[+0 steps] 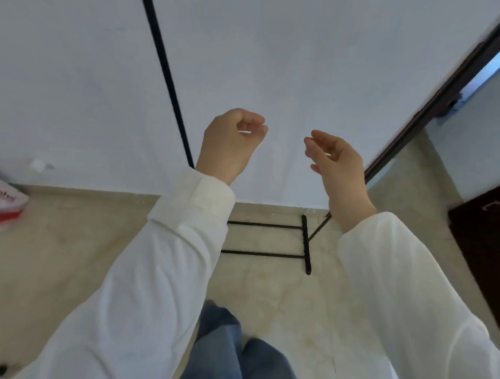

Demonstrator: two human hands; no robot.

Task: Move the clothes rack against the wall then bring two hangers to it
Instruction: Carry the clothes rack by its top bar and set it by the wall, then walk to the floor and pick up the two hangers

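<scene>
The black clothes rack [306,243] stands close to the white wall [277,61]. One thin upright pole [165,71] rises to the top left, and a second pole runs up the right side next to the door frame. Its base bars lie on the floor between my sleeves. My left hand [230,142] is raised in front of the wall with its fingers loosely curled, holding nothing. My right hand [336,161] is raised beside it, fingers apart and empty. Neither hand touches the rack. No hangers are in view.
A red and white bag [1,207] lies on the beige tiled floor at the far left, against the wall. A dark door frame [436,100] and a dark cabinet [487,245] stand at the right. My legs in blue jeans [236,352] are below.
</scene>
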